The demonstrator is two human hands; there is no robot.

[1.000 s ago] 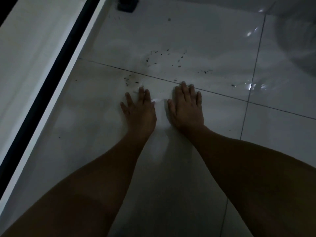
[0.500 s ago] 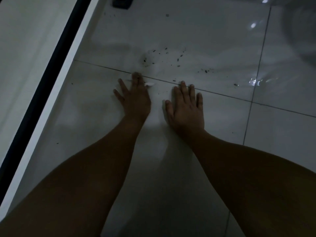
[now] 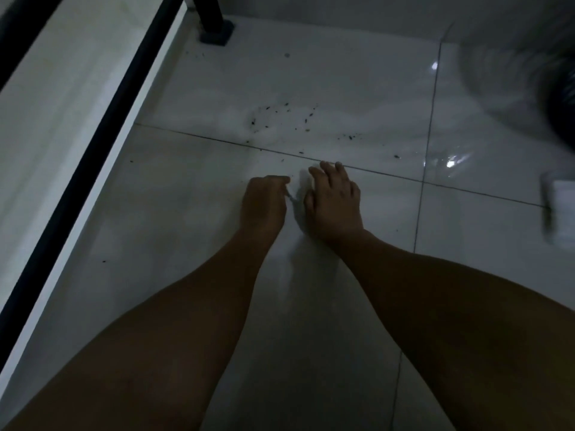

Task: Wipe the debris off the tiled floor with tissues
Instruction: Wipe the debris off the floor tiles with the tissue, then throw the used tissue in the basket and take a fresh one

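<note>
The dark debris specks sat on the glossy white tiled floor just past the grout line, dead ahead of both hands and strung out left-to-right. The left hand had its fingers curled, seemingly pinching the thin white tissue lying between the hands. The right hand lay with fingers loosely spread, tips almost at the line, so it was the closer one to the mess.

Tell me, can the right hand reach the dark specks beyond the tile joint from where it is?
Probably yes: the right hand rests with fingertips at the joint, and only bare tile lies between it and the specks.
</note>
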